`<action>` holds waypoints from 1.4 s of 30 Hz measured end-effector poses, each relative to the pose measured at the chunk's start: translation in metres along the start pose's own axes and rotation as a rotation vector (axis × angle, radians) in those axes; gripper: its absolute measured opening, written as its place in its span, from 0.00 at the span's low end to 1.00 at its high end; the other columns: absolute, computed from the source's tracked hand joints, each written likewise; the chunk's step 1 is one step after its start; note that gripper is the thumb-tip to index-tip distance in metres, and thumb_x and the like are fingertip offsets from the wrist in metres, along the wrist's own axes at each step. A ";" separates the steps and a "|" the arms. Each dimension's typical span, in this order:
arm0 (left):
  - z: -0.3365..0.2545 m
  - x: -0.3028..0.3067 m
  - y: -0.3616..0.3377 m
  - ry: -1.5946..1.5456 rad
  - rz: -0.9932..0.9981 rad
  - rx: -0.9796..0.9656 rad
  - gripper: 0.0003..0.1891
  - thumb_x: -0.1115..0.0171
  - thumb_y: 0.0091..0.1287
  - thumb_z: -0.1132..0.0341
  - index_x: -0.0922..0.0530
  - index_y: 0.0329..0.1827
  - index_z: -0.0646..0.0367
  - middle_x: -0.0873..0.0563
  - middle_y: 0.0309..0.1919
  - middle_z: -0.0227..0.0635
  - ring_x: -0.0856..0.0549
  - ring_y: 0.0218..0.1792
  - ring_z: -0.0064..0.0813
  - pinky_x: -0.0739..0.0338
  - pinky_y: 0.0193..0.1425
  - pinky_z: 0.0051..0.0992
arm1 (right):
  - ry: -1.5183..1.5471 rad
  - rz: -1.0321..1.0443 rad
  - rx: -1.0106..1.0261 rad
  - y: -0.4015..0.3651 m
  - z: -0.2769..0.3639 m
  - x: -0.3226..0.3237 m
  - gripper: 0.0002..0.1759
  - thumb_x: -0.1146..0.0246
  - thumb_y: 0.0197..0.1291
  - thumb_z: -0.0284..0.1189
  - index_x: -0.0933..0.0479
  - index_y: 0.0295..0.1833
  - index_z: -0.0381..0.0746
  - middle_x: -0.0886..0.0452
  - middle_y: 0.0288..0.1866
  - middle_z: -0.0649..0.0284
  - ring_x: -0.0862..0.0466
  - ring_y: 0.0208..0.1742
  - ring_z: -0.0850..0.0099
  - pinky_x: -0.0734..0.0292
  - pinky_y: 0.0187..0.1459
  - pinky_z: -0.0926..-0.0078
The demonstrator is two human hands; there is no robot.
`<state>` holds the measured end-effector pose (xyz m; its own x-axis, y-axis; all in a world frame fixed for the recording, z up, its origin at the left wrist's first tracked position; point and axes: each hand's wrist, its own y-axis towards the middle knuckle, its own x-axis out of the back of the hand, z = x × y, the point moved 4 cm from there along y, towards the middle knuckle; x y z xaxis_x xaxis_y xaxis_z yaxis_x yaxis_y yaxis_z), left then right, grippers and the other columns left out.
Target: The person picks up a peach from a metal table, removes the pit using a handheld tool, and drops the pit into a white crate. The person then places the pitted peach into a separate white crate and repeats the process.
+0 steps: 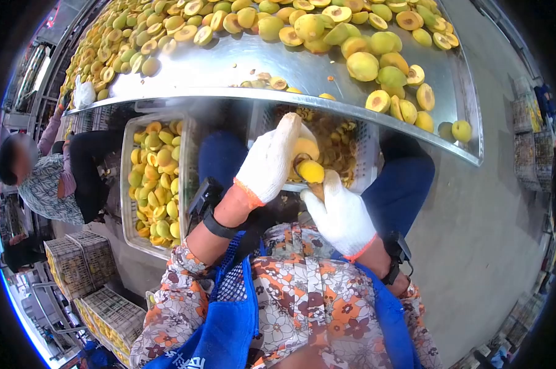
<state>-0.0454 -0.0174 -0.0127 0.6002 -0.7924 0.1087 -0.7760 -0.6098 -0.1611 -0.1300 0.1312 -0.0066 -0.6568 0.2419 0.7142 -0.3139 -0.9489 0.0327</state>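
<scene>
My left hand (272,158), in a white knitted glove, is closed around a yellow peach half (306,147) above my lap. My right hand (344,215), gloved the same way, grips the short handle of a pitting knife (317,188). Its curved dark blade meets the fruit, and a rounded yellow piece (312,172) sits at the blade. My left fingers partly hide the peach half. Below my hands stands a crate (367,157) with peach scraps in it. In front, a metal table (222,67) bears many halved peaches (362,66).
A white crate (128,203) full of peach halves stands on the floor at my left. Stacked crates (81,261) are farther back. Another person (50,178) sits at the left by the table. The table's raised metal edge (278,96) runs just beyond my hands.
</scene>
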 end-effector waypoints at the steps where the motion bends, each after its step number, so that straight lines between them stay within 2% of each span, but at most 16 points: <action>1: 0.001 -0.001 0.000 0.038 0.036 0.025 0.39 0.70 0.82 0.34 0.19 0.43 0.60 0.16 0.35 0.32 0.19 0.36 0.21 0.22 0.46 0.23 | 0.002 0.001 -0.003 0.000 0.000 0.000 0.26 0.36 0.71 0.41 0.26 0.56 0.26 0.18 0.27 0.45 0.13 0.28 0.49 0.18 0.28 0.57; 10: 0.002 -0.007 0.001 0.175 -0.055 0.080 0.40 0.69 0.82 0.36 0.18 0.41 0.63 0.15 0.32 0.35 0.16 0.35 0.25 0.21 0.45 0.27 | -0.219 0.018 0.179 -0.004 -0.016 -0.012 0.22 0.40 0.74 0.42 0.22 0.53 0.31 0.16 0.29 0.49 0.13 0.27 0.53 0.17 0.28 0.57; 12: -0.005 -0.006 0.002 0.235 -0.023 0.092 0.37 0.65 0.83 0.39 0.17 0.41 0.64 0.13 0.33 0.40 0.14 0.36 0.31 0.20 0.47 0.31 | -0.286 0.090 0.223 -0.007 -0.015 -0.013 0.16 0.39 0.72 0.33 0.24 0.53 0.29 0.20 0.36 0.46 0.16 0.28 0.54 0.18 0.30 0.61; 15: -0.005 0.000 0.012 0.379 0.112 0.094 0.36 0.64 0.83 0.40 0.16 0.44 0.64 0.12 0.34 0.40 0.13 0.37 0.33 0.19 0.48 0.32 | -0.249 0.188 -0.008 -0.004 -0.013 -0.010 0.14 0.39 0.71 0.31 0.23 0.54 0.31 0.22 0.46 0.41 0.16 0.29 0.54 0.18 0.29 0.61; 18: -0.002 -0.002 0.017 0.231 0.213 0.174 0.38 0.67 0.83 0.38 0.16 0.49 0.63 0.12 0.37 0.35 0.14 0.38 0.29 0.17 0.48 0.31 | -0.254 0.111 0.004 -0.001 -0.020 -0.014 0.22 0.40 0.74 0.42 0.22 0.54 0.31 0.17 0.26 0.50 0.14 0.26 0.52 0.17 0.28 0.57; 21: -0.005 -0.008 0.005 -0.035 0.165 0.341 0.34 0.65 0.83 0.41 0.17 0.56 0.62 0.12 0.43 0.35 0.13 0.45 0.31 0.17 0.55 0.32 | -0.153 0.047 -0.026 0.001 -0.028 -0.015 0.19 0.40 0.73 0.37 0.23 0.54 0.31 0.17 0.30 0.46 0.14 0.26 0.52 0.18 0.28 0.57; 23: -0.003 -0.016 0.000 0.171 -0.216 -0.207 0.31 0.64 0.84 0.45 0.18 0.57 0.62 0.13 0.45 0.35 0.14 0.47 0.28 0.20 0.58 0.29 | -0.277 -0.049 0.188 0.000 -0.023 -0.014 0.17 0.39 0.72 0.35 0.23 0.54 0.30 0.18 0.33 0.43 0.15 0.27 0.51 0.18 0.27 0.56; 25: 0.001 -0.022 -0.007 0.082 -0.226 -0.241 0.29 0.63 0.85 0.49 0.18 0.57 0.63 0.13 0.46 0.37 0.15 0.48 0.26 0.22 0.59 0.27 | -0.399 -0.137 0.398 -0.005 -0.014 -0.015 0.16 0.39 0.71 0.32 0.23 0.54 0.30 0.20 0.36 0.40 0.16 0.28 0.50 0.19 0.27 0.56; 28: 0.009 -0.007 0.009 0.057 0.040 -0.101 0.31 0.64 0.85 0.47 0.17 0.52 0.65 0.13 0.42 0.37 0.16 0.44 0.26 0.21 0.55 0.27 | -0.297 -0.104 0.443 -0.004 -0.006 -0.012 0.13 0.40 0.70 0.29 0.22 0.52 0.30 0.22 0.41 0.39 0.17 0.29 0.49 0.19 0.30 0.55; 31: 0.012 0.005 0.022 0.138 0.173 -0.059 0.33 0.65 0.85 0.46 0.15 0.48 0.65 0.13 0.39 0.36 0.15 0.43 0.26 0.21 0.54 0.27 | 0.181 0.132 0.120 0.008 -0.006 -0.010 0.16 0.40 0.72 0.32 0.24 0.55 0.30 0.20 0.41 0.38 0.16 0.33 0.44 0.20 0.34 0.52; 32: 0.019 0.004 0.022 -0.114 0.253 0.206 0.33 0.66 0.84 0.44 0.18 0.55 0.64 0.12 0.43 0.39 0.15 0.45 0.27 0.20 0.54 0.27 | 0.281 0.118 -0.001 0.013 -0.004 -0.005 0.18 0.40 0.72 0.34 0.26 0.56 0.29 0.19 0.41 0.37 0.16 0.36 0.42 0.21 0.37 0.50; 35: 0.022 -0.011 0.014 -0.423 0.056 0.004 0.29 0.62 0.84 0.46 0.24 0.65 0.63 0.14 0.50 0.42 0.15 0.50 0.28 0.20 0.59 0.28 | 0.452 0.099 -0.225 0.020 -0.014 -0.007 0.21 0.41 0.73 0.36 0.28 0.58 0.28 0.19 0.42 0.34 0.16 0.42 0.38 0.22 0.40 0.48; 36: 0.017 -0.013 0.010 -0.207 -0.046 -0.137 0.25 0.59 0.84 0.53 0.30 0.71 0.63 0.17 0.56 0.43 0.18 0.55 0.28 0.22 0.64 0.29 | 0.520 0.103 -0.316 0.020 -0.019 -0.011 0.22 0.41 0.74 0.37 0.29 0.59 0.28 0.19 0.42 0.33 0.17 0.45 0.36 0.23 0.41 0.48; 39: 0.005 -0.025 -0.001 0.060 -0.340 -0.371 0.20 0.58 0.82 0.61 0.26 0.66 0.63 0.16 0.53 0.39 0.18 0.53 0.25 0.24 0.63 0.26 | 0.507 -0.027 -0.105 0.018 -0.016 -0.017 0.22 0.40 0.73 0.35 0.30 0.59 0.27 0.19 0.40 0.36 0.17 0.42 0.37 0.22 0.42 0.50; 40: 0.006 -0.021 -0.002 0.057 -0.345 -0.369 0.20 0.58 0.82 0.61 0.26 0.66 0.63 0.16 0.53 0.39 0.18 0.53 0.25 0.24 0.63 0.26 | 0.255 -0.069 0.189 0.015 -0.011 -0.014 0.22 0.40 0.73 0.33 0.32 0.63 0.28 0.19 0.36 0.40 0.19 0.38 0.37 0.22 0.41 0.50; 42: 0.007 -0.012 0.005 -0.002 -0.058 -0.132 0.20 0.58 0.82 0.58 0.22 0.59 0.63 0.14 0.46 0.37 0.16 0.48 0.25 0.22 0.61 0.26 | 0.423 0.065 0.072 0.010 -0.018 -0.020 0.20 0.40 0.74 0.33 0.31 0.62 0.31 0.20 0.33 0.47 0.19 0.33 0.45 0.23 0.37 0.55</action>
<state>-0.0552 -0.0110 -0.0215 0.6450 -0.7560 0.1117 -0.7588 -0.6509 -0.0239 -0.1322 0.1207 -0.0326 -0.9013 0.2290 0.3677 -0.2241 -0.9729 0.0568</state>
